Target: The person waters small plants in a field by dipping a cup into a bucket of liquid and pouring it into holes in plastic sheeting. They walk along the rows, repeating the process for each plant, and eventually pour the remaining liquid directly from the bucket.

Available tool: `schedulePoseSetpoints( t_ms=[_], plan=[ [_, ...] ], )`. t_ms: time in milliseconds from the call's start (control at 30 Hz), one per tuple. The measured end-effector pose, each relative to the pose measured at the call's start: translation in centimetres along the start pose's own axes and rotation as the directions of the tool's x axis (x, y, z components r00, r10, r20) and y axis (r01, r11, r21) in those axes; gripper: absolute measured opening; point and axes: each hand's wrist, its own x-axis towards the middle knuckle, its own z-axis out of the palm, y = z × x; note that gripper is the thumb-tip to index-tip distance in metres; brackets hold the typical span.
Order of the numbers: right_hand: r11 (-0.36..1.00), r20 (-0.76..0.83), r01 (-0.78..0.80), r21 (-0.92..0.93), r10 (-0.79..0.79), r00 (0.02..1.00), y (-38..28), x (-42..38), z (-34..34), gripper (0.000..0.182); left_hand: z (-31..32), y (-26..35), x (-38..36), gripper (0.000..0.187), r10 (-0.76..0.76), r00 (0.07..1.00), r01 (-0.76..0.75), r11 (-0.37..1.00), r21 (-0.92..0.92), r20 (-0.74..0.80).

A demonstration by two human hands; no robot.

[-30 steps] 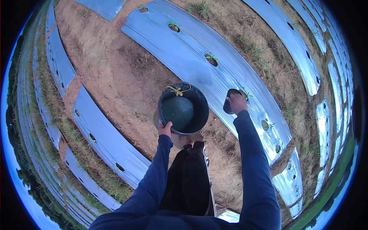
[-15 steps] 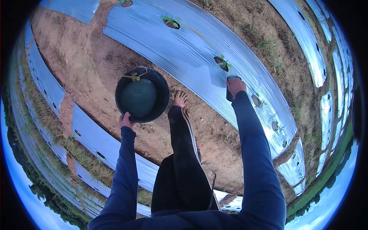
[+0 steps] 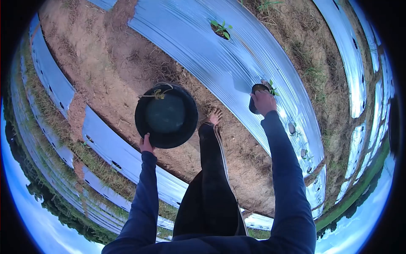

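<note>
My left hand (image 3: 146,144) grips the near rim of a round dark bucket (image 3: 184,137) with greenish liquid in it and a rope handle at its top. My right hand (image 3: 264,101) is closed on a small dark cup (image 3: 255,108) above the silvery plastic sheet. The cup is tilted beside a planting hole, where the leaves of a seedling (image 3: 272,88) show just past my fingers. What the cup holds is hidden. Farther up the sheet, another green seedling (image 3: 221,29) stands in its hole.
The silvery plastic-covered bed (image 3: 198,55) curves from upper left to lower right, with more holes along it. Bare brown soil (image 3: 105,72) with dry grass lies between the beds. My bare foot (image 3: 215,115) is beside the bed. More covered rows (image 3: 101,135) run on both sides.
The bucket and my left hand now appear lower and to the right. My right hand has brought the cup up to the seedling's hole, and the cup is more tilted. The whole view has shifted.
</note>
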Motion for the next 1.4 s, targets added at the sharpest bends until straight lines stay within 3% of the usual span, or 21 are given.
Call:
schedulePoseSetpoints(
  t_ms=[67, 100, 167, 267, 367, 600, 633, 767, 900, 1067, 1167, 1267, 1300, 1400],
  plan=[
    [0.999, 0.029, 0.0, 0.043, -0.001, 1.0, -2.2, 3.2, -1.2, 0.039, -0.2, -0.2, 1.0, 0.03, 0.016, 1.0, -0.017, 0.999, -0.043, -0.01],
    [0.996, -0.029, 0.083, -0.01, -0.083, 0.996, -2.7, 5.0, -0.9, 0.037, -0.3, -0.4, 1.6, 0.03, 0.038, 0.999, -0.038, 0.996, -0.08, -0.006],
    [0.996, 0.04, 0.031, -0.078, -0.028, 0.999, -4.8, 8.6, -1.7, 0.038, -0.5, -0.9, 3.0, 0.029, 0.084, 0.996, -0.083, 0.985, -0.154, -0.002],
    [0.985, 0.074, 0.002, -0.17, 0.011, 0.997, -6.9, 13.6, -1.7, 0.04, -0.6, -2.2, 5.1, 0.032, 0.232, 0.971, -0.229, 0.972, 0.057, -0.055],
    [0.979, 0.108, 0.01, -0.203, 0.012, 0.994, -8.2, 17.5, -1.9, 0.039, 1.2, -1.7, 3.9, 0.033, 0.283, 0.956, -0.267, 0.949, 0.168, -0.082],
    [0.978, 0.132, 0.029, -0.208, -0.001, 0.991, -10.2, 21.3, -4.1, 0.038, 3.1, 1.3, 1.4, 0.037, 0.284, 0.937, -0.186, 0.899, 0.396, -0.205],
    [0.978, 0.126, 0.035, -0.207, -0.009, 0.992, -10.4, 21.6, -4.5, 0.039, 3.6, 1.4, 1.4, 0.038, 0.319, 0.922, -0.239, 0.914, 0.327, -0.219],
    [0.978, 0.09, 0.054, -0.203, -0.036, 0.995, -12.1, 22.1, -6.1, 0.04, 4.8, 2.9, 2.0, 0.041, 0.359, 0.899, -0.221, 0.866, 0.45, -0.25],
    [0.972, 0.046, 0.115, -0.206, -0.108, 0.993, -15.3, 24.4, -7.8, 0.04, 4.4, 5.3, 3.5, 0.045, 0.377, 0.88, -0.259, 0.89, 0.374, -0.289],
    [0.975, 0.074, 0.136, -0.175, -0.125, 0.989, -20.8, 30.1, -11.0, 0.041, 2.8, 6.3, 4.8, 0.046, 0.257, 0.937, -0.19, 0.944, 0.271, -0.236],
    [0.979, 0.084, 0.08, -0.186, -0.065, 0.994, -24.5, 34.8, -13.4, 0.043, 1.1, 3.7, 7.5, 0.044, 0.327, 0.92, -0.21, 0.877, 0.433, -0.216],
    [0.974, 0.093, 0.055, -0.219, -0.035, 0.995, -28.5, 40.5, -14.1, 0.044, -0.1, 7.2, 7.0, 0.041, 0.129, 0.986, -0.084, 0.932, 0.352, -0.106],
    [0.967, 0.073, 0.077, -0.242, -0.061, 0.995, -29.2, 42.3, -13.9, 0.044, -0.5, 6.2, 8.2, 0.038, 0.121, 0.991, -0.099, 0.957, 0.273, -0.065],
    [0.942, 0.127, 0.13, -0.309, -0.095, 0.987, -31.7, 46.6, -14.1, 0.044, -1.3, 7.3, 9.3, 0.037, 0.098, 0.995, -0.086, 0.941, 0.329, -0.022]
  ],
)
